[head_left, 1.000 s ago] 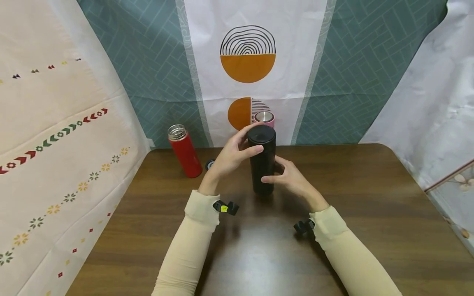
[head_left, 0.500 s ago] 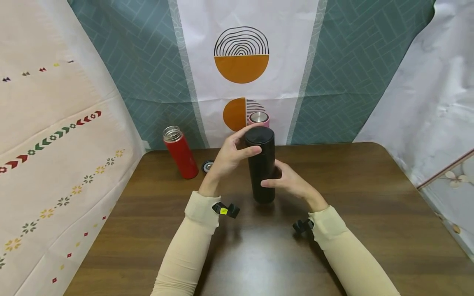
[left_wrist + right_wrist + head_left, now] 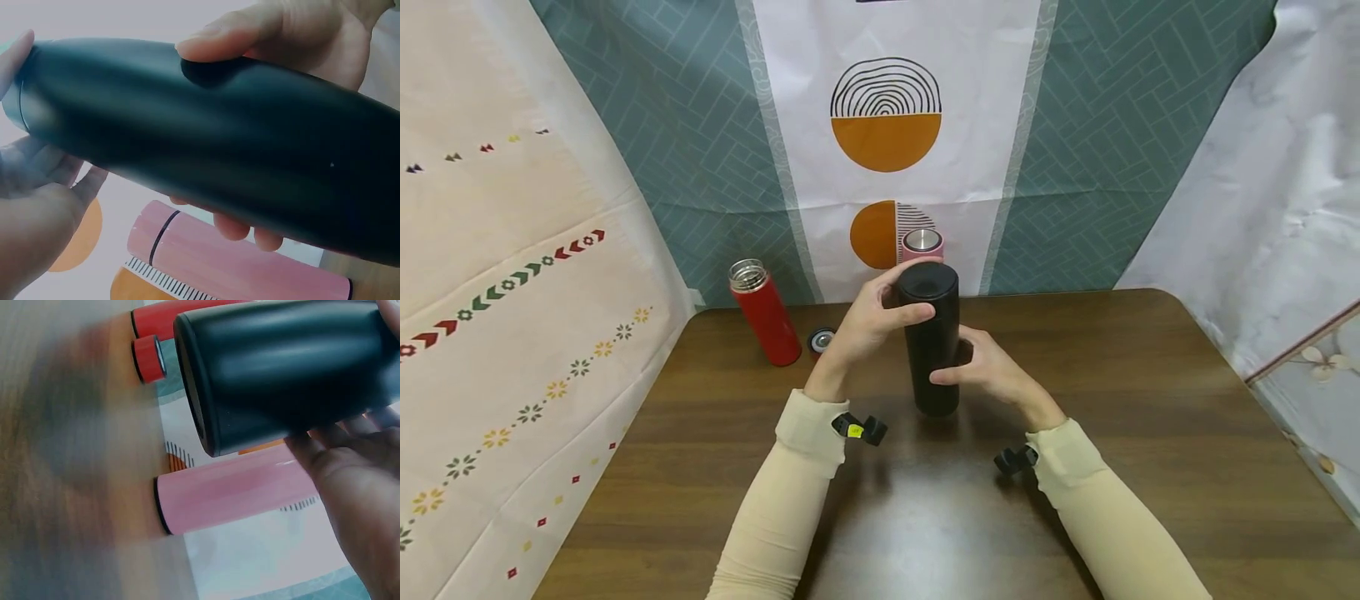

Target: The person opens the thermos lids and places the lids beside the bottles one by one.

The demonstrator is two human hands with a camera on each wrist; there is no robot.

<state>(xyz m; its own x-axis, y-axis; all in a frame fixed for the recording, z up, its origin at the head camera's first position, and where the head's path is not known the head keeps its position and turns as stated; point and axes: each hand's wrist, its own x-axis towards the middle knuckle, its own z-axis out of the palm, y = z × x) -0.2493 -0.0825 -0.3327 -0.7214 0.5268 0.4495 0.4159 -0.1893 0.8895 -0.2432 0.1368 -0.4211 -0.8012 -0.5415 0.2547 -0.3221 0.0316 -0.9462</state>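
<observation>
Both hands hold a black thermos upright over the table, its lid on. The left hand grips it round the top, thumb across the front near the lid seam and fingers behind. Lower down, the right hand wraps the body, thumb in front and fingertips showing beyond it in the left wrist view. The flat base of the thermos faces the camera in the right wrist view, clear of the tabletop. Behind it stands a pink thermos with its lid on, mostly covered in the head view.
An uncapped red thermos stands at the back left of the wooden table. Its small red lid lies beside it, inner side up. A patterned cloth hangs behind the table's back edge.
The black thermos has come slightly nearer the person, held by both hands throughout. The head view has shifted a little, uncovering more of the red lid.
</observation>
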